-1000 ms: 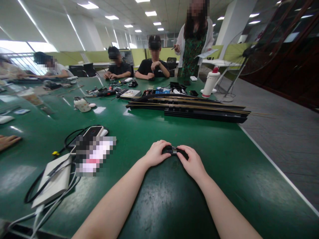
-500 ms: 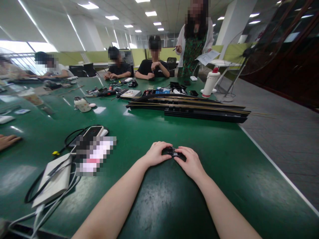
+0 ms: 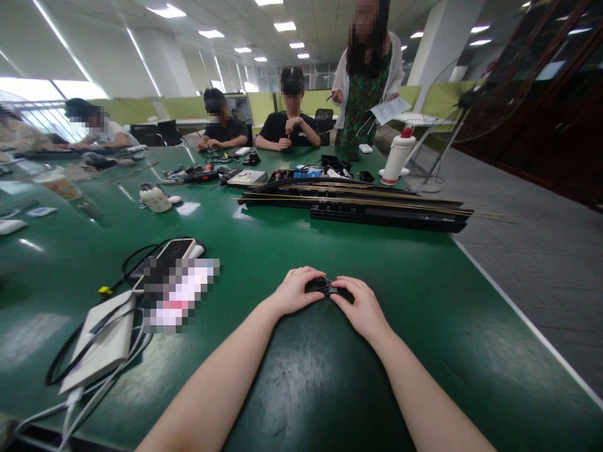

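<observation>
A small black part (image 3: pixel 326 287) with a bit of shiny metal lies low over the green table (image 3: pixel 301 358), between my two hands. My left hand (image 3: pixel 298 290) grips its left end, thumb on the near side and fingers on the far side. From the right, my right hand (image 3: pixel 358 301) pinches the other end in the same way. The fingertips of both hands nearly meet at the middle of the part and hide some of it.
Black rails with thin rods (image 3: pixel 377 210) lie beyond my hands. To the left are a phone (image 3: pixel 176 251), a white power bank (image 3: pixel 106 339) and cables. A white bottle (image 3: pixel 396 160) stands at the back right. Several people are around the table.
The hand that lay at the left edge of the table has gone out of view. My own hands have hardly moved.
</observation>
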`<control>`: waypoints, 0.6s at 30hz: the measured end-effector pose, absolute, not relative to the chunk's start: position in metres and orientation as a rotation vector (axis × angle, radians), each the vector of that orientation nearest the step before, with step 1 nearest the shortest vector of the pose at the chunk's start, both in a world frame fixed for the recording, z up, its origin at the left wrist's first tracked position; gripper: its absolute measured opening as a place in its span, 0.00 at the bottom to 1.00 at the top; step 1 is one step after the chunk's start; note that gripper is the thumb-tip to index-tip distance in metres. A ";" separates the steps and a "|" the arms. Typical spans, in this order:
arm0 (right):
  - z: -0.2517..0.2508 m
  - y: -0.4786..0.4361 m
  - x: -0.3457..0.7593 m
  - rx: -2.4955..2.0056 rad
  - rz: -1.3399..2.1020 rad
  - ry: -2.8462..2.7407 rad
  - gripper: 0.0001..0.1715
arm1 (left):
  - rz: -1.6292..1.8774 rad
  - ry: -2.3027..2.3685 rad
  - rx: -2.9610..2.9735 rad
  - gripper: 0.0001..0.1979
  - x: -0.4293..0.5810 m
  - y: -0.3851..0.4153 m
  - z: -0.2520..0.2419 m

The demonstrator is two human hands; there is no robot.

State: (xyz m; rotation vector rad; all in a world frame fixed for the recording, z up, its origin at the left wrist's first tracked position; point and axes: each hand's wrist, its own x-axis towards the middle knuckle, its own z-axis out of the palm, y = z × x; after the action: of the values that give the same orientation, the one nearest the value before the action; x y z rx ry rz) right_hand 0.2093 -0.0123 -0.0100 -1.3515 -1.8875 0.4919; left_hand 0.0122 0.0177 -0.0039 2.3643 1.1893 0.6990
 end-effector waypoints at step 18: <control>-0.006 -0.012 0.212 -1.349 0.799 -1.466 0.16 | 0.748 1.269 2.314 0.21 0.013 0.019 -0.008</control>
State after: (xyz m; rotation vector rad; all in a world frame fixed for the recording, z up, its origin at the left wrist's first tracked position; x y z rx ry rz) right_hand 0.2116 -0.0119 -0.0061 -1.3486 -1.4657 0.7986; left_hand 0.0127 0.0195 -0.0076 2.3136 1.2689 0.7483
